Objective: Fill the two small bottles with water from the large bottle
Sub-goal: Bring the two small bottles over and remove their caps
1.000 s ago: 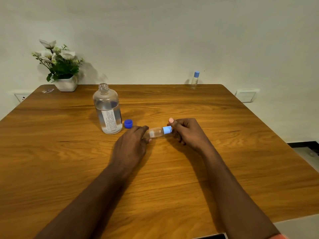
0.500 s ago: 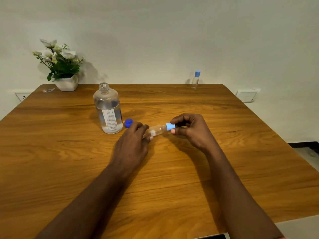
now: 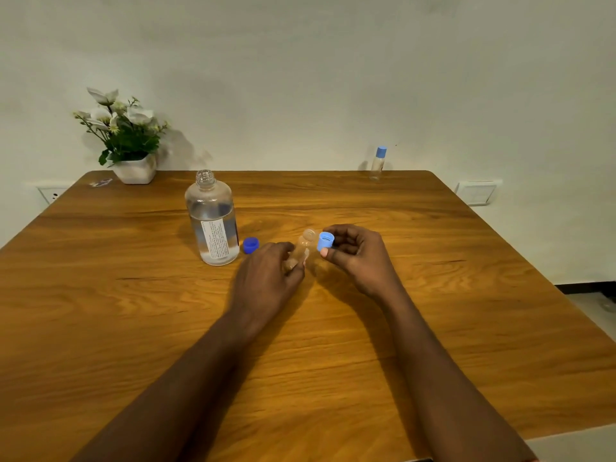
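Observation:
My left hand (image 3: 268, 278) grips a small clear bottle (image 3: 305, 245) near the table's middle, its open neck tilted up and away. Just right of that neck, my right hand (image 3: 358, 255) pinches the bottle's light blue cap (image 3: 325, 241), which is off the bottle. The large clear bottle (image 3: 213, 221) stands uncapped to the left, partly filled with water, a white label on its side. Its dark blue cap (image 3: 250, 245) lies on the table beside it. A second small bottle (image 3: 378, 162) with a light blue cap stands at the far edge by the wall.
The wooden table (image 3: 133, 328) spans the view. A white pot of flowers (image 3: 128, 145) stands at its far left corner with a small scrap (image 3: 100, 183) next to it. Wall sockets (image 3: 476, 193) sit right of the table's far edge.
The light blue cap has come off the small bottle and stays in my right hand. My left hand has tipped the bottle from lying sideways to neck-up.

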`<action>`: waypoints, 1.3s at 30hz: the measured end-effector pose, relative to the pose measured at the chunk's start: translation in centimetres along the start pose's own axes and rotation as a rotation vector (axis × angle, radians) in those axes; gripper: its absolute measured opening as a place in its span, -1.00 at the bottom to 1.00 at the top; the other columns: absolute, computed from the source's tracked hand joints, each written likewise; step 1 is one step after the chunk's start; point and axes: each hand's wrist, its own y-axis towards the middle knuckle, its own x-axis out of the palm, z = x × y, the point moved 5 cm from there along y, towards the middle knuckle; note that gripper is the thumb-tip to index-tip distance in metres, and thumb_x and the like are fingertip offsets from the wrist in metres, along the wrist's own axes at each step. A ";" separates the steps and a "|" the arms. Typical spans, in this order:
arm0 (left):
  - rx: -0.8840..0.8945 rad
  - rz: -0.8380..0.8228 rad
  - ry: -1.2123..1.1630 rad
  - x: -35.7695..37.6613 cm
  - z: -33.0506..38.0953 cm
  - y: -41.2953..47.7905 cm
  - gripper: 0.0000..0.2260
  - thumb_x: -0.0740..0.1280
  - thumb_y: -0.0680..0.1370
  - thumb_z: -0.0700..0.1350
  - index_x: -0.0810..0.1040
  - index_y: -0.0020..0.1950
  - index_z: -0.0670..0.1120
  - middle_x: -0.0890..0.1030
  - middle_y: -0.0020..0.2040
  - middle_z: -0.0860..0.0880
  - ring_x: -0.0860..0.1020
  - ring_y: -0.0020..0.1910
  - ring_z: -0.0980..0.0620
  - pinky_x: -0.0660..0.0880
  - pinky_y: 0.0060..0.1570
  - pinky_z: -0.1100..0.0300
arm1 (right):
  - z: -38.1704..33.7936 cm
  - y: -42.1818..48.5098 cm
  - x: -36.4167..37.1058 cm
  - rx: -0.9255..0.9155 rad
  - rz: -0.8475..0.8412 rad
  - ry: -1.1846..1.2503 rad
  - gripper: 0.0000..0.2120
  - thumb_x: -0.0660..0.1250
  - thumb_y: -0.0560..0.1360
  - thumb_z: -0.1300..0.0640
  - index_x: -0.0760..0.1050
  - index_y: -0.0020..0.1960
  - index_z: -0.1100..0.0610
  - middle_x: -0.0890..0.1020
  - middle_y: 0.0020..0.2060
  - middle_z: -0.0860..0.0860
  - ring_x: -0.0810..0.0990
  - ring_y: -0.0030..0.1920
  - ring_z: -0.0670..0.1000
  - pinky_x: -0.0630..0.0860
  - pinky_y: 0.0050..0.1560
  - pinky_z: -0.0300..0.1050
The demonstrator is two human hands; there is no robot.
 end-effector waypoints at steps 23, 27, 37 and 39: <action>-0.207 0.085 -0.084 0.8 0.0 1.4 -0.61 0.39 0.49 -0.02 0.53 0.27 -0.15 0.66 0.10 -0.09 0.61 0.03 0.00 0.52 0.12 -0.04 | 1.7 1.3 1.4 0.029 0.074 -0.435 -0.41 0.51 0.39 0.13 0.44 0.38 0.08 0.64 0.18 0.05 0.62 0.14 -0.10 0.56 0.16 -0.12; -0.207 0.088 -0.077 0.7 0.2 1.2 -0.64 0.40 0.49 -0.04 0.55 0.24 -0.15 0.67 0.05 -0.08 0.61 -0.02 0.02 0.53 0.10 -0.03 | 1.6 1.3 1.5 0.025 0.069 -0.491 -0.39 0.51 0.39 0.12 0.42 0.40 0.10 0.63 0.19 0.06 0.61 0.16 -0.08 0.54 0.19 -0.10; -0.231 0.095 -0.068 0.0 0.3 0.0 -0.69 0.41 0.49 -0.07 0.58 0.20 -0.13 0.68 -0.04 -0.12 0.63 -0.06 -0.06 0.51 -0.11 0.10 | 2.1 1.2 1.3 0.052 0.028 -0.483 -0.26 0.53 0.34 0.08 0.33 0.45 0.14 0.60 0.23 0.07 0.57 0.24 -0.03 0.50 0.26 0.03; -0.237 0.092 -0.048 -0.1 0.3 -0.2 -0.65 0.41 0.49 -0.08 0.55 0.24 -0.14 0.67 -0.02 -0.13 0.62 -0.03 -0.06 0.50 -0.10 0.13 | 2.2 1.1 1.3 0.057 0.024 -0.482 -0.24 0.53 0.33 0.05 0.32 0.46 0.13 0.59 0.24 0.07 0.54 0.28 0.00 0.48 0.28 0.06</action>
